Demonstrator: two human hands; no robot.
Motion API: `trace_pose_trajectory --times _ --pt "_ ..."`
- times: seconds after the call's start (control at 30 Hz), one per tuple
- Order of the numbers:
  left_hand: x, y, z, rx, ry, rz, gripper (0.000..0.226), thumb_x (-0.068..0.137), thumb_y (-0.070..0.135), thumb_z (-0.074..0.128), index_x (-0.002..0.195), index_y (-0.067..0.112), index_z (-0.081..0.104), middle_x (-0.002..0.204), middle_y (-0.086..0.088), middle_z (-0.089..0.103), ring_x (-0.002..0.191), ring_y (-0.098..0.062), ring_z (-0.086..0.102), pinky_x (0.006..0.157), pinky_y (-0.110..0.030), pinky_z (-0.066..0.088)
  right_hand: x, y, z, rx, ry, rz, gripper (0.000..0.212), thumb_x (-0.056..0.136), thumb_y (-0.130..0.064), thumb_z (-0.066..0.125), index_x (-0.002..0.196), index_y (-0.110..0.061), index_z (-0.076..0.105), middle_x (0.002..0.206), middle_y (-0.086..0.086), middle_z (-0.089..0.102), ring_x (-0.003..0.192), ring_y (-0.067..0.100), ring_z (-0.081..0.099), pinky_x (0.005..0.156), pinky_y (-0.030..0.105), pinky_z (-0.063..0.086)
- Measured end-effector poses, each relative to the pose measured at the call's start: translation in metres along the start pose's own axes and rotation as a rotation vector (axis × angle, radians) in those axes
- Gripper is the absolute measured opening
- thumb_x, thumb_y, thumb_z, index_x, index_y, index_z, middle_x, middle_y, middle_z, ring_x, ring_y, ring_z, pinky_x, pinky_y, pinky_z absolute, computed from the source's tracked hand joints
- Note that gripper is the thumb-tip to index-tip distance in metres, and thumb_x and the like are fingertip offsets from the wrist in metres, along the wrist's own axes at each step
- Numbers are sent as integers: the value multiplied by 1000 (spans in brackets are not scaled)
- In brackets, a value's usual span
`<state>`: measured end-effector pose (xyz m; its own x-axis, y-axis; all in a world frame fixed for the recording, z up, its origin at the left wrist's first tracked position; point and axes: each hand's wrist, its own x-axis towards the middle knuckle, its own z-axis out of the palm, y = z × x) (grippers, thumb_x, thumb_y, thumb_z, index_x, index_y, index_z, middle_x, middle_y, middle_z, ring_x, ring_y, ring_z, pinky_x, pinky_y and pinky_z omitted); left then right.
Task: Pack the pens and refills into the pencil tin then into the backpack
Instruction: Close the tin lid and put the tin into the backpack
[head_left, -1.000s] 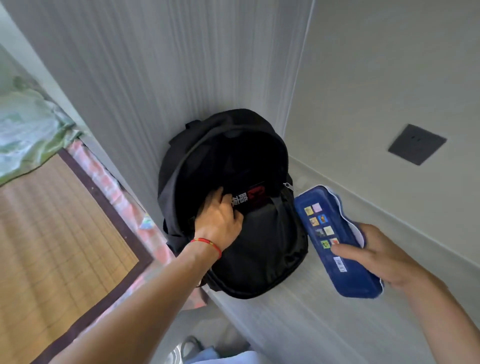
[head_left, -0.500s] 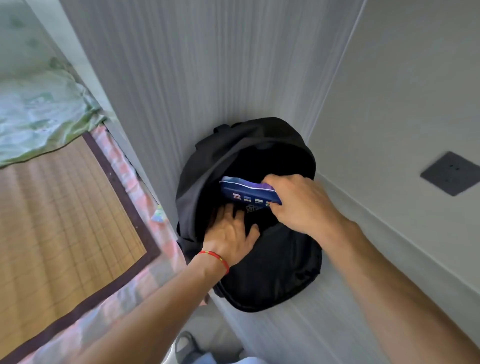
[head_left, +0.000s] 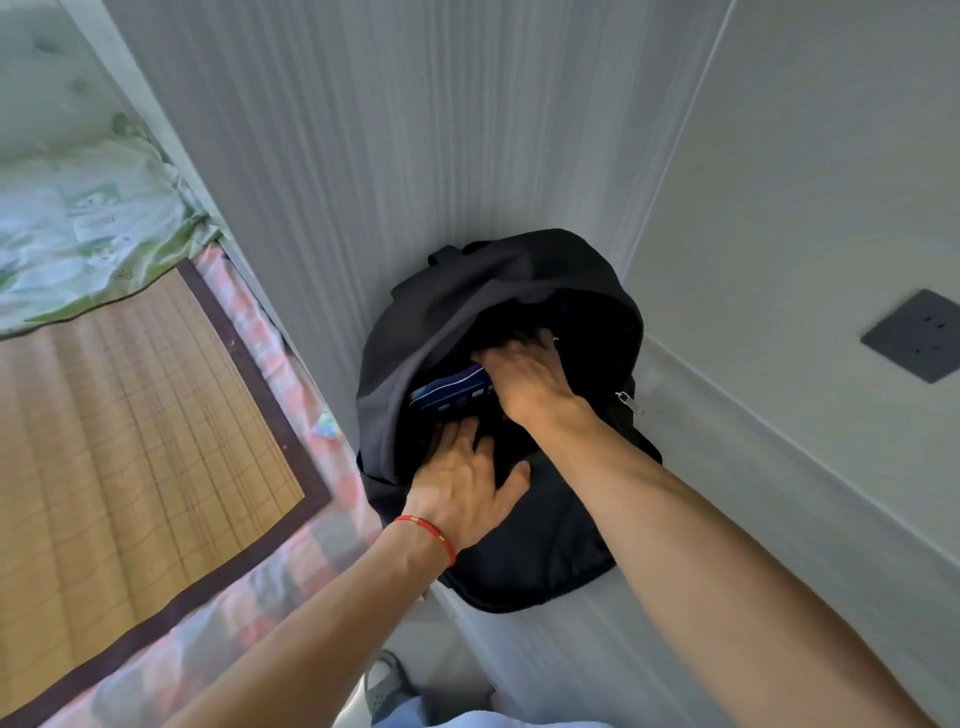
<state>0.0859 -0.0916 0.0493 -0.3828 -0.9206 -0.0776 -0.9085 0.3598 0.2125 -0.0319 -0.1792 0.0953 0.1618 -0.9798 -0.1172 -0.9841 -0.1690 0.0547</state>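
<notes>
Backpack: black backpack (head_left: 524, 540) lies open on the pale surface (head_left: 597, 670), pushed into its far corner where two walls meet
Pencil tin: blue pencil tin (head_left: 451, 389) sits partly inside the backpack's mouth, only its long edge showing
Right hand: right hand (head_left: 524, 376) reaches into the opening, fingers closed around the tin's right end
Left hand: left hand (head_left: 465, 480), red string at the wrist, presses flat with fingers spread on the front flap, gripping nothing
Bed: woven mat (head_left: 119, 441) beyond the surface's left edge
</notes>
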Motion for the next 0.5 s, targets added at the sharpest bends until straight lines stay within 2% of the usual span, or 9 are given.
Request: trace_pose_trajectory --times 0.1,0.23,0.3,0.4,0.5 --pt "1 -2 -2 -16 -8 5 72 95 62 26 136 8 51 146 -11 41 135 -27 34 117 -37 30 -1 8 10 24 -40 -17 59 82 -11 71 135 -31 51 135 4 62 128 28 54 111 48 31" --pt "3 -4 -4 -8 -1 8 73 96 61 27 131 4 56 146 -13 42 136 -27 34 118 -35 27 -7 18 23 17 158 -106 66 82 -9 68 140 -29 44 126 7 64 115 32 62 102 48 41" --pt "5 -4 -4 5 25 16 73 96 60 27 130 3 57 145 -11 44 136 -27 33 119 -35 25 -4 20 26 8 137 -110 62 85 -9 65 140 -29 46 130 8 57 118 33 59 103 49 41" --pt "10 -4 -5 -5 32 16 73 96 61 27 126 4 61 144 -9 45 135 -25 32 120 -37 25 1 20 26 12 56 -129 59 91 -12 60 144 -30 44 141 10 45 133 33 43 112 52 33" --pt "11 -4 -3 41 22 -11 73 96 61 23 125 7 63 148 -9 40 138 -25 26 123 -39 19 -1 25 28 48 142 -168 61 88 -10 61 144 -30 47 138 8 45 131 31 41 114 53 31"
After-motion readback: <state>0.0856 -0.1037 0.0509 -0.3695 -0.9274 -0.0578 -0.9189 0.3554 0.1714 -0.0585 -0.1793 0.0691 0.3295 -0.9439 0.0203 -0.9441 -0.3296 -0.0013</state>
